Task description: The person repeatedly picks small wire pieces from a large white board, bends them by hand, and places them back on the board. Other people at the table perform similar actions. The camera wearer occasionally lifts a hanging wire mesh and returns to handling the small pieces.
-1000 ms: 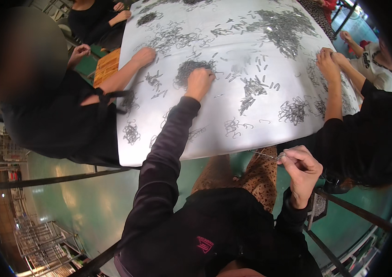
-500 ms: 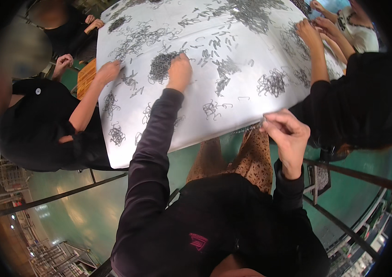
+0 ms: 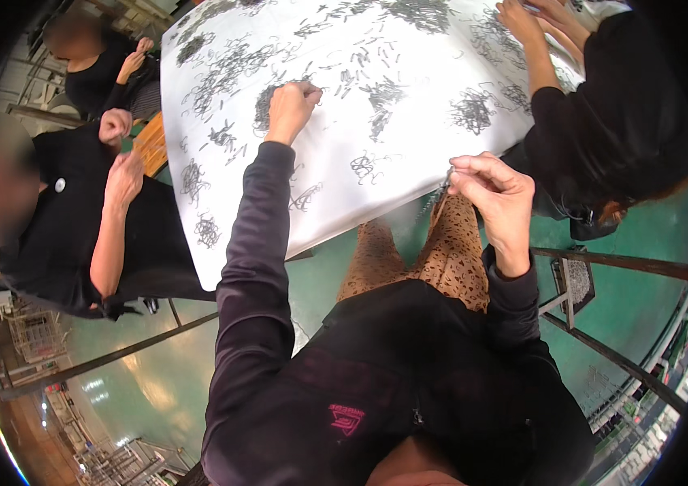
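Note:
On the white-covered table (image 3: pixel 332 190) lie many small, dark, bent wire pieces, some hook-shaped, in loose piles. Over a dense dark pile (image 3: pixel 262 109) is my left hand (image 3: pixel 291 112), thumb and fingers pinched together; anything between them is too small to make out. My right hand (image 3: pixel 499 198) is raised at the table's near edge, closed in a pinch on a thin dark strand (image 3: pixel 439 194) that hangs from the fingertips. A small loose heap of hooked pieces (image 3: pixel 365 168) lies between my hands, and a larger tangled heap (image 3: pixel 472 111) sits farther right.
At the left, a person in black (image 3: pixel 76 219) holds a small green thing (image 3: pixel 127 144); another person (image 3: pixel 89 65) sits beyond. A co-worker's black sleeve (image 3: pixel 611 113) reaches across at the right. Dark metal bars (image 3: pixel 619 263) run above the green floor (image 3: pixel 157 356).
My view has shifted slightly. My left hand has moved a little left onto the dense pile. The left neighbour's hand has drawn back from the table. My right hand keeps its pinch.

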The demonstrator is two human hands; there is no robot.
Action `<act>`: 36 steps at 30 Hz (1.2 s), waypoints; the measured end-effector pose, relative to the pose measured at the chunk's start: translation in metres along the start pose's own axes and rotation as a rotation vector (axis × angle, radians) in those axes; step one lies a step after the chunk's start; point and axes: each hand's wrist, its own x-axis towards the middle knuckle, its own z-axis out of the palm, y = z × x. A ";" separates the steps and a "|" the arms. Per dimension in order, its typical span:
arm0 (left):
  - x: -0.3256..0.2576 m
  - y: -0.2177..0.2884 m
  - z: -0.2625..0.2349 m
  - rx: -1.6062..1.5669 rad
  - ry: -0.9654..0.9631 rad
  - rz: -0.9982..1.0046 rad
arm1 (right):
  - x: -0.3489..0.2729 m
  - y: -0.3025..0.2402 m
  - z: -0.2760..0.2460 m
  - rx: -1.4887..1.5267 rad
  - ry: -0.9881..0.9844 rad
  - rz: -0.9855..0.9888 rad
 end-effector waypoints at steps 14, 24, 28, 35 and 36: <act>-0.118 0.182 -0.023 -0.970 -0.455 0.141 | -0.006 0.003 -0.012 0.002 0.063 -0.016; -0.115 0.187 -0.023 -0.809 -0.383 0.199 | -0.005 -0.007 -0.016 -0.224 0.043 -0.170; -0.110 0.199 -0.024 -0.843 -0.281 0.264 | 0.000 -0.012 -0.012 -0.153 0.094 -0.169; -0.101 0.265 -0.058 -0.904 -0.177 0.603 | -0.002 -0.079 -0.022 -0.126 0.221 -0.483; -0.099 0.279 -0.068 -0.993 -0.202 0.660 | -0.007 -0.093 -0.028 -0.162 0.238 -0.555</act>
